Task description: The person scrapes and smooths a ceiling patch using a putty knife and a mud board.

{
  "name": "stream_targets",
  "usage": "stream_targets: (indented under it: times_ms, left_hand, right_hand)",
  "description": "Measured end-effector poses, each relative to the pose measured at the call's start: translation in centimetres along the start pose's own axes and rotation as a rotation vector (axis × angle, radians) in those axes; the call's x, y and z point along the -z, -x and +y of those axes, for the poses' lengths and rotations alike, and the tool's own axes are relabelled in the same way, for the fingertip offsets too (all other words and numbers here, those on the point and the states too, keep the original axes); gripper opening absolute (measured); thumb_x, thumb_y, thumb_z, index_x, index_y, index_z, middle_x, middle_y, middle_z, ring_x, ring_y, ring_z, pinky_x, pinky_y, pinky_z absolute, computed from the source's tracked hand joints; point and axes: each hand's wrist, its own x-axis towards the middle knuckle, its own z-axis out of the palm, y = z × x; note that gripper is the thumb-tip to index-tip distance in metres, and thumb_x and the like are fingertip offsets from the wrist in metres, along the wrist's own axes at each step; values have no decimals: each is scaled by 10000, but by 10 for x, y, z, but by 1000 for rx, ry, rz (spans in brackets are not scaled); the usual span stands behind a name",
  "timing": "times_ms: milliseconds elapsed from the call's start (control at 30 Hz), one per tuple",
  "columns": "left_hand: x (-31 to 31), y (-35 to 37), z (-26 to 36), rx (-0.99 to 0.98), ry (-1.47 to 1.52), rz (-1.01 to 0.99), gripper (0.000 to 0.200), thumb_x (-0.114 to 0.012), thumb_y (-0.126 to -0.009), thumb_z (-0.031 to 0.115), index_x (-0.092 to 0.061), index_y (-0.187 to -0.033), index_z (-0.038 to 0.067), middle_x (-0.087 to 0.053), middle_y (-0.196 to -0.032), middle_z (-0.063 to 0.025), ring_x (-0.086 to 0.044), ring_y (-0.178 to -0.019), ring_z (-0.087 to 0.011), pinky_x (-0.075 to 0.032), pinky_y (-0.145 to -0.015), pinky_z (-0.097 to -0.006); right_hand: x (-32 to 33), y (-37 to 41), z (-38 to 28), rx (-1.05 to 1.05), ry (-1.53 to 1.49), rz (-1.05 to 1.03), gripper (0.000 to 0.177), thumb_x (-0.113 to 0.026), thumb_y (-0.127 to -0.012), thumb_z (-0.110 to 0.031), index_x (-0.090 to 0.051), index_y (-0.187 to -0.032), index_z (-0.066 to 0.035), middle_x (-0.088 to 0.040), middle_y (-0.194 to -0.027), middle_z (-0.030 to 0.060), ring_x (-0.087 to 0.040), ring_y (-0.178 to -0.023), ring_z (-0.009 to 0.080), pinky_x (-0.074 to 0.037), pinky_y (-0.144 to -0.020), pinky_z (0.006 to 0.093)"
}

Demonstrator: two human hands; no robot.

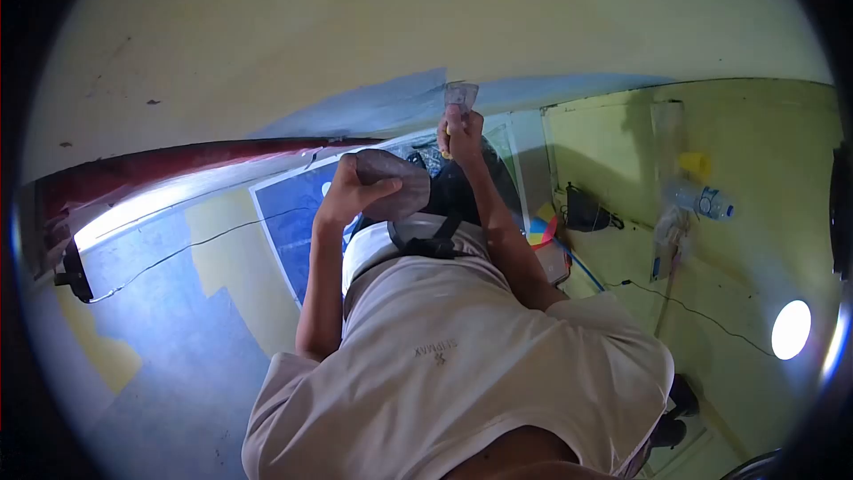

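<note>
My left hand (355, 191) is closed on a flat grey-brown plate (400, 185), thumb on its face and fingers behind its edge. Further forward, my right hand (460, 136) grips a scraper (461, 96) by its handle, thumb against the base of the broad blade. The blade is at the wall (373, 44), beside a bluish-grey patch (382, 105); whether it touches cannot be made out. A gap separates the plate from the scraper.
A bright lamp (133, 209) stands at the left, with a cable running from it. At the right are a plastic bottle (708, 202), a yellow cup (696, 164), a dark bag (586, 211) and a round light (791, 330).
</note>
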Motion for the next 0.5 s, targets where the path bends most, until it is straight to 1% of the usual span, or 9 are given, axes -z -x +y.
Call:
stream_targets:
  times_ms: [100, 133, 167, 233, 267, 333, 367, 400, 500]
  left_hand:
    - [5, -4, 9, 17, -31, -14, 267, -798, -724, 61, -694, -953, -30, -708, -902, -60, -633, -809, -117, -519, -747, -290]
    - [8, -3, 6, -9, -10, -7, 277, -802, -718, 64, -690, -954, -31, -705, -889, -61, -633, -806, -122, -519, -755, -294]
    - [20, -8, -15, -42, -21, -44, 288, -809, -716, 68, -684, -954, -34, -700, -884, -60, -631, -804, -127, -518, -760, -299]
    - [16, -8, -9, 25, 37, -31, 303, -819, -709, 67, -681, -960, -30, -698, -893, -57, -630, -807, -131, -518, -765, -304]
    - [20, -7, -12, 57, 24, -61, 362, -828, -701, 63, -644, -1000, -26, -686, -925, -59, -625, -849, -142, -512, -795, -316]
    - [22, -11, -3, 103, -13, -125, 488, -848, -685, 57, -571, -1079, -16, -664, -990, -62, -614, -934, -166, -502, -854, -339]
    - [22, -4, 1, 159, -53, -30, 514, -840, -686, 45, -550, -1105, -21, -657, -1006, -77, -608, -960, -175, -501, -863, -347]
    - [24, -5, 1, 137, -48, -21, 540, -845, -683, 56, -536, -1119, -21, -650, -1016, -86, -605, -969, -181, -499, -873, -351]
    - [26, -10, -4, 152, 4, -64, 590, -864, -671, 95, -516, -1135, -15, -635, -1022, -103, -603, -978, -194, -490, -900, -357]
  right_hand:
    - [8, 3, 25, -74, 42, 55, 504, -512, -998, -324, -478, -569, -61, -474, -451, 23, -459, -354, 110, -345, -349, 273]
    - [4, 3, 21, -40, 13, 51, 508, -510, -1000, -327, -476, -571, -57, -470, -442, 24, -460, -352, 108, -343, -347, 274]
    - [-2, -4, 17, -2, 4, 23, 491, -507, -1001, -327, -481, -592, -56, -467, -440, 21, -455, -350, 105, -339, -345, 272]
    - [-4, 2, 2, 35, -12, -1, 459, -500, -1004, -326, -491, -635, -54, -460, -437, 15, -445, -345, 99, -329, -343, 269]
    - [0, 4, 12, 3, 17, 14, 439, -484, -1010, -317, -495, -657, -56, -455, -433, 13, -438, -339, 98, -331, -341, 268]
    - [4, 4, 13, -10, 20, 51, 457, -480, -1013, -316, -494, -635, -59, -458, -435, 14, -441, -341, 101, -335, -345, 270]
    - [3, 5, 16, -16, 22, 68, 466, -478, -1014, -315, -494, -625, -60, -460, -435, 15, -443, -342, 103, -337, -347, 271]
    - [0, 5, 12, 47, -42, 42, 458, -484, -1014, -303, -498, -627, -59, -456, -436, 11, -442, -343, 101, -340, -348, 272]
    - [-11, 2, -4, 58, -84, 46, 432, -479, -1015, -307, -504, -661, -59, -448, -433, 5, -437, -340, 96, -338, -346, 262]
